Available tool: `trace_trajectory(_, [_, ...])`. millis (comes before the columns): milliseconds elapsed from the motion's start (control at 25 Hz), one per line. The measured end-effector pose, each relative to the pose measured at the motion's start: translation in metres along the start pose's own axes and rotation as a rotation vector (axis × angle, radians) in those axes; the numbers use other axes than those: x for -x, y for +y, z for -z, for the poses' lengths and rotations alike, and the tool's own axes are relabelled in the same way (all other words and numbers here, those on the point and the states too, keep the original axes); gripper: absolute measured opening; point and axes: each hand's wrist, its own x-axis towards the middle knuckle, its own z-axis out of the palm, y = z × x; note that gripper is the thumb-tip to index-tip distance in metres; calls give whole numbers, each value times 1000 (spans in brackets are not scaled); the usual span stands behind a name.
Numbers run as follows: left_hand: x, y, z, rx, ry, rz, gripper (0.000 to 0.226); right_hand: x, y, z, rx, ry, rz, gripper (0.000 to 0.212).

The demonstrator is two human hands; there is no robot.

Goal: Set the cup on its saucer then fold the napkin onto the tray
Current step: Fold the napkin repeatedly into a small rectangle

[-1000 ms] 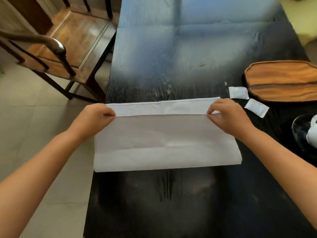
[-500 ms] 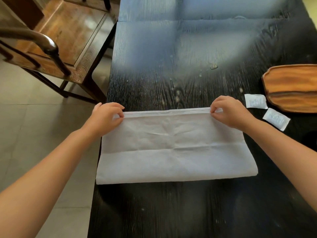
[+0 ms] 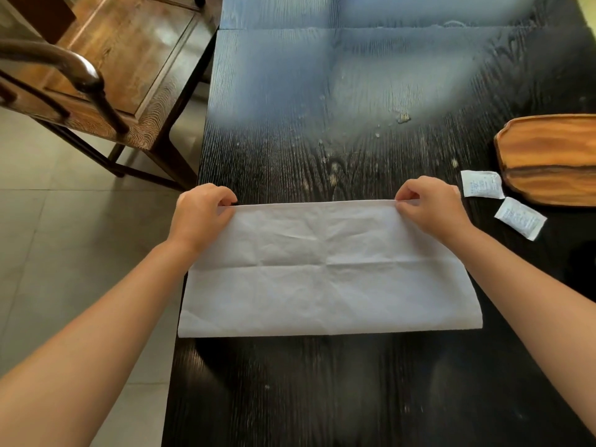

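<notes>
Pinching the far corners of the white napkin (image 3: 325, 269), folded flat on the dark counter (image 3: 322, 108), left hand (image 3: 200, 217) and right hand (image 3: 430, 206). Best aligning edges squarely, creasing firmly before moving toward the wooden tray (image 3: 551, 156).

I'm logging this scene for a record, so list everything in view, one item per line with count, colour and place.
napkin: one, white, folded flat on the near part of the table, its left edge overhanging the table's side
tray: one, brown wood, right edge of view, cut off by the frame
sachets: two, white with small print, beside the tray's near left corner
table: one, black wood grain, fills the middle
chair: one, brown wood with a dark curved rail, left of the table
floor: beige tiles, left side
left hand: pinches the napkin's far left corner
right hand: pinches the napkin's far right corner
</notes>
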Motion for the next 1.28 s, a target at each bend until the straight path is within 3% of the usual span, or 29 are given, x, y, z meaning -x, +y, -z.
trace_trajectory(400, [91,53,-11,6,-209,-134,8,143,42,6,90,-18,-22,10])
trace_trajectory(480, [121,68,-19,-57,-113,-104,12,170,48,4,151,58,-38,10])
trace_trajectory(600, [158,119,-49,-76,32,-78,45,198,28,-21,196,210,-36,41])
trace_trajectory(720, [178,173,-88,-140,-81,-166,55,215,-18,-60,167,121,39,52])
trace_trajectory(880, [179,179,-113,-233,-209,-144,58,217,-27,-84,234,8,59,54])
trace_trajectory(1000, [180,176,-114,-253,-180,-160,59,218,-8,-77,237,-14,87,60])
trace_trajectory(1280, [180,163,-111,-246,-198,-168,62,226,75,-40,310,-8,-97,68])
